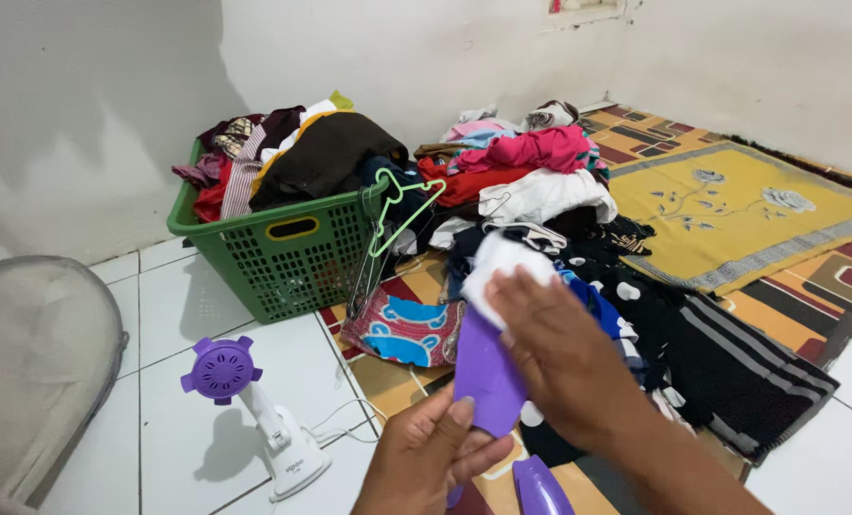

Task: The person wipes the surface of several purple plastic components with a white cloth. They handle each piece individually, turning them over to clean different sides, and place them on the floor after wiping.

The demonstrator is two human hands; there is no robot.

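1. Head view shows a yellow patterned rug [731, 215] filling the right of the white tiled floor [187, 315], its far edge close to the wall.
2. Loose clothes pile [540, 181] lies between the rug and a green laundry basket [283, 253], which is heaped full; hangers [402, 205] hook over the basket's right rim.
3. Bare tiles lie open in front of the basket, where a small fan stand with purple hub [224, 368] sits beside a mesh fan cover [35, 362] at the left edge.
4. Left hand [426, 458] has its fingers closed around the lower end of a purple flat piece [488, 372], held above the clothes.
5. Right hand [564, 348] presses a white cloth [497, 267] against the piece's upper end, fingers flattened over it.
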